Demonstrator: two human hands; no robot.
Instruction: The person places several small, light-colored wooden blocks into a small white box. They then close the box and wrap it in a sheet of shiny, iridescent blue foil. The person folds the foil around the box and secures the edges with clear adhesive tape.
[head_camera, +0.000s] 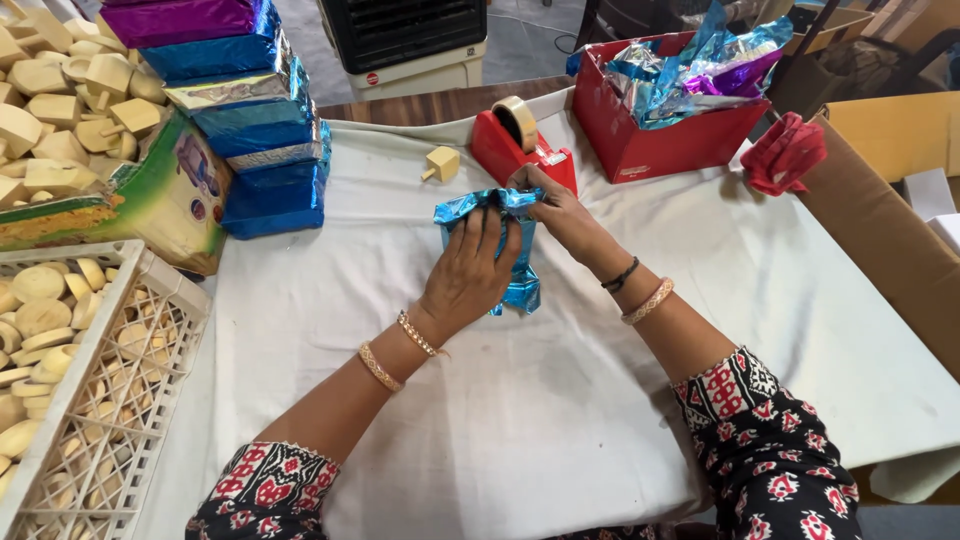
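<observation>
Head view, looking down on a table covered with a white cloth (560, 400). Both hands work on one item near the middle of the table, toward its far edge: a parcel wrapped in shiny blue foil (492, 245), held off the cloth.

Left hand (470, 275): closed around the foil parcel from the near side, fingers spread over its front face, palm hidden from view. Two bangles sit on that wrist.

Right hand (562, 212): pinching the crumpled foil at the parcel's top right corner, fingertips bunched on the wrap. A dark band and a bangle sit on that wrist.

Surroundings, far edge — a red tape dispenser (520, 145) stands just behind the hands, its roll of tape upright. A small wooden block with a peg (441, 163) lies on the cloth just left of the dispenser. A red box (650, 140) at the far right holds loose foil sheets (700, 65), blue, silver and purple. A red cloth (785, 152) lies bunched beside that box, at the right edge.

Far left corner: a stack of foil-wrapped parcels (250, 110), mostly blue with a purple one on top. Beside it, a printed carton (150, 205) filled with pale wooden pieces.

Left edge, near side: a white plastic crate (120, 390) containing round wooden pieces. Brown cardboard (880, 230) leans along the right edge.
</observation>
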